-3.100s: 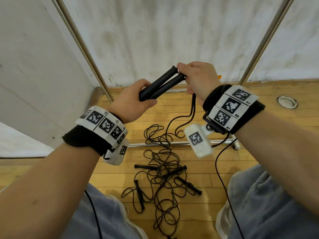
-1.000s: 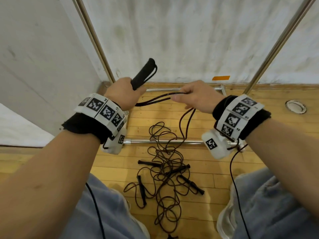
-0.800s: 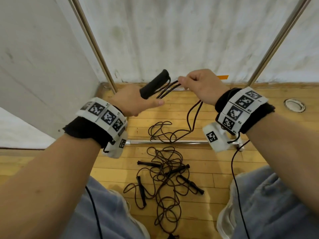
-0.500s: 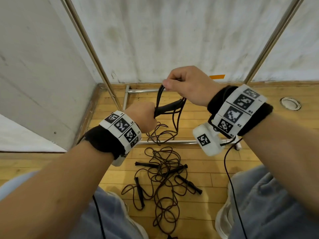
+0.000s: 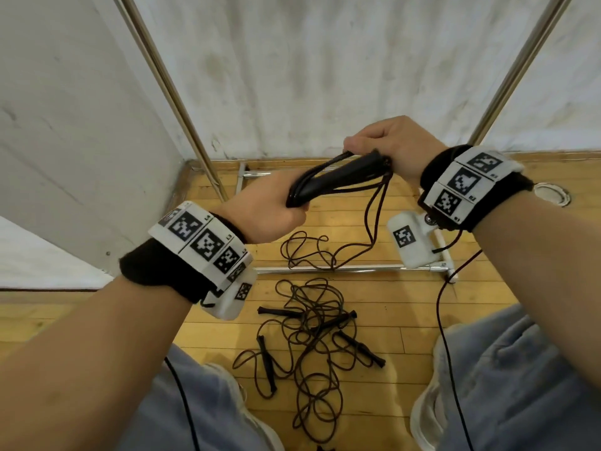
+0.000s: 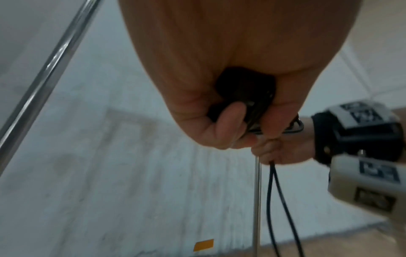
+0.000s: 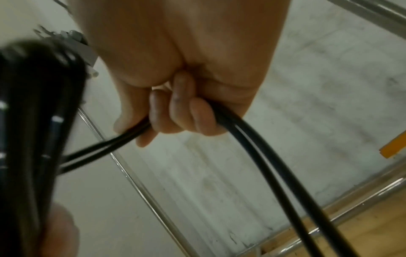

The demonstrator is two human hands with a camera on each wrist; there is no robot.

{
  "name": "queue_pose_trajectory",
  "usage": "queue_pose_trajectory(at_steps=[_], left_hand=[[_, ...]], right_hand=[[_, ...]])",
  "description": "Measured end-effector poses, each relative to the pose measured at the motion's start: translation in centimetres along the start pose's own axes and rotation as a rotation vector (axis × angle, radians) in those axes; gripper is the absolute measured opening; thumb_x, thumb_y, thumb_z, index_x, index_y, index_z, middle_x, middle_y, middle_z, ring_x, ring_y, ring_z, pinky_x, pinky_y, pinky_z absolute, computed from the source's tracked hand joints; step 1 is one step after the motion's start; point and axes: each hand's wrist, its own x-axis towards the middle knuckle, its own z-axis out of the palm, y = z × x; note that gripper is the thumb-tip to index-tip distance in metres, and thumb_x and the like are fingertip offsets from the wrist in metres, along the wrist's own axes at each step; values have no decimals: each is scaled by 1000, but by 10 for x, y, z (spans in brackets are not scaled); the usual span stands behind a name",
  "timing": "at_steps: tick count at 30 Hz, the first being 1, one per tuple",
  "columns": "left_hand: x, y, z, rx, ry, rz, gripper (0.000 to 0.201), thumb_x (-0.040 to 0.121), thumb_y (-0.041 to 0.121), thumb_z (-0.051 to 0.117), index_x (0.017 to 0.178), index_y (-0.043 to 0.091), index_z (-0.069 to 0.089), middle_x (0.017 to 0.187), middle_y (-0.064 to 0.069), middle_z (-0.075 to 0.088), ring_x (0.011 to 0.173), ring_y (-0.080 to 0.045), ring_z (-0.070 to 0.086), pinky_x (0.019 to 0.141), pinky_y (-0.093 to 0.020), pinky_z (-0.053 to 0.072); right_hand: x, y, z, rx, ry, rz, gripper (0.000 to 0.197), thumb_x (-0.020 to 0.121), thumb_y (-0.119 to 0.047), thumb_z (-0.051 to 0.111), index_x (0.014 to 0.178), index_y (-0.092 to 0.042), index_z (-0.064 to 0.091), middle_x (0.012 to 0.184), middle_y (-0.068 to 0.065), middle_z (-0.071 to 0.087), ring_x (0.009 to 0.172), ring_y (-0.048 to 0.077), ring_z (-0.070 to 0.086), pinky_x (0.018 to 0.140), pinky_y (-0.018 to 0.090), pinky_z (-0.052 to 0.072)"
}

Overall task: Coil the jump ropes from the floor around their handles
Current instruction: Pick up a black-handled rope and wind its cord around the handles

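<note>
Rope in hand: handles gripped by left hand; a few turns on; right hand clasps doubled cord, tail trailing to floor. Remaining: tangled ropes on the floor, uncoiled. Task judged early.

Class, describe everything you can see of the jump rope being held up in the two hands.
The jump rope is black: two matte handles held side by side, with thin glossy cord looped lengthwise along them. The left hand grips the handles' near end; the right hand grips the doubled cord at the far end. The bundle slants upward to the right. Two strands hang down to a loose coil lying over a metal bar on the wooden floor.
</note>
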Motion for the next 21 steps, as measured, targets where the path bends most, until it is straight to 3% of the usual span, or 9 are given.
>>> queue_pose_trajectory(at_steps=[2, 4, 7, 10, 13, 17, 21], left_hand=[[-3, 6, -5, -116, 25, 1, 20, 78, 6, 64, 82, 24, 56, 78, 6, 59, 67, -7, 54, 63, -26, 38], [-3, 10, -9, -281, 35, -6, 12, 76, 10, 65, 84, 15, 58, 78, -1, 59, 64, -12, 52, 62, -28, 41], [-4, 12, -11, -493, 79, -41, 17, 76, 8, 62, 93, 9, 57, 84, -12, 58, 65, -23, 49, 56, -33, 42], [-3, 13, -9, -657, 133, -99, 34, 80, -6, 61, 112, 4, 52, 83, -9, 59, 60, -21, 47, 48, -28, 40], [0, 14, -9, -875, 190, -159, 43, 69, 1, 61, 111, -1, 49, 81, -17, 51, 53, -16, 44, 43, -25, 35], [4, 9, -12, -1038, 260, -268, 24, 77, -3, 51, 100, 2, 46, 69, -11, 52, 50, -16, 38, 38, -21, 28], [9, 2, -15, -1097, 289, -355, 24, 84, -6, 50, 104, 5, 43, 75, -11, 49, 47, -12, 38, 36, -18, 27]], right_hand=[[-1, 0, 6, -49, -1, -20, 12, 89, -14, 62, 77, -15, 66, 69, -1, 61, 61, 9, 55, 64, 27, 50], [1, 0, 14, 30, 8, 19, 24, 89, -5, 55, 68, -15, 58, 53, -8, 54, 52, 11, 45, 54, 26, 41], [5, 0, 23, 176, -15, 70, 26, 88, -17, 59, 62, -17, 59, 51, -5, 42, 49, 12, 32, 47, 24, 27], [1, 2, 36, 121, -31, 62, 33, 87, -37, 59, 78, -7, 69, 55, -3, 43, 48, 12, 32, 47, 25, 28], [-6, 3, 55, 45, -56, 58, 36, 90, -47, 52, 74, -21, 71, 57, -2, 44, 48, 12, 32, 46, 22, 30], [-10, -2, 71, -62, -67, 40, 48, 96, -47, 41, 63, -20, 64, 46, -7, 36, 38, 7, 28, 41, 20, 27], [-13, -11, 82, -204, -19, 25, 56, 99, -46, 31, 51, -19, 39, 40, -8, 34, 37, 9, 32, 45, 24, 30]])
